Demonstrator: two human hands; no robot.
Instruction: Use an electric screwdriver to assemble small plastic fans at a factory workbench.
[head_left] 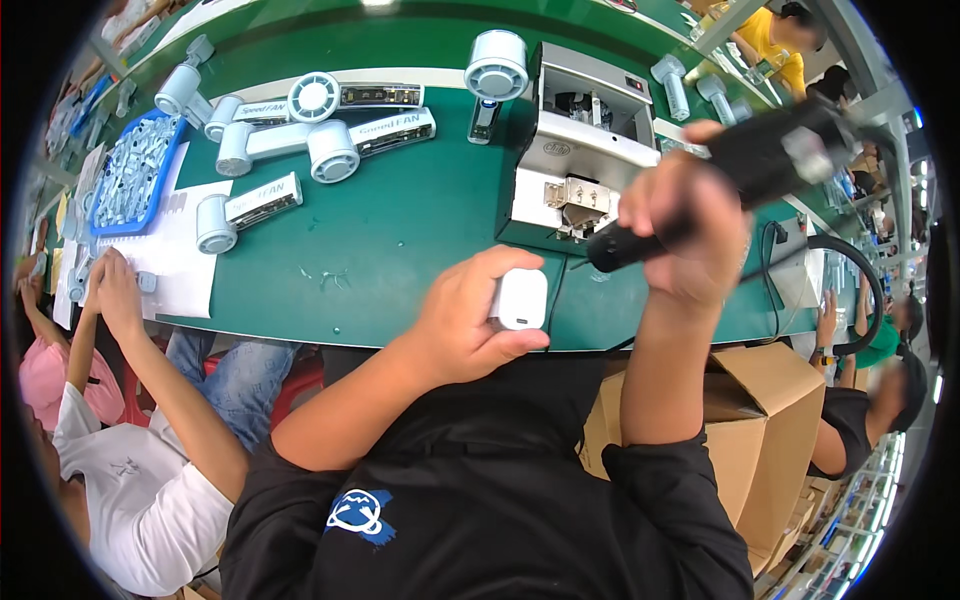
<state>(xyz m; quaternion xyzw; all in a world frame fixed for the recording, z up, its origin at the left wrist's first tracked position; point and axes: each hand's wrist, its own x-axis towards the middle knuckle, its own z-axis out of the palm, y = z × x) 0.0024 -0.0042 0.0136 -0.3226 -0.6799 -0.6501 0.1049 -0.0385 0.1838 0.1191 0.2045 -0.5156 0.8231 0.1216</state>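
Observation:
My left hand [452, 318] is closed around a white rounded handheld fan part [522, 297], its end with a small dark slot turned up toward me. Only that end shows; the palm and fingers hide the rest. Raised at the right, my right hand [695, 235] grips a black electric screwdriver [785, 152], slightly blurred. The screwdriver's narrow end points down and left, apart from the white part. Just behind it stands a grey and black screw feeder [575, 150] with a metal bracket on its front. Beside the feeder, a light-blue handheld fan [497, 68] rests with its handle open.
Several light-blue handheld fans [335, 150] lie at the table's back left, some with circuitry exposed. A blue tray [172, 185] of small parts sits farther left, near a co-worker's hands [117, 290]. An open cardboard box [745, 440] stands below the table edge at right. A black cable [870, 270] curves nearby.

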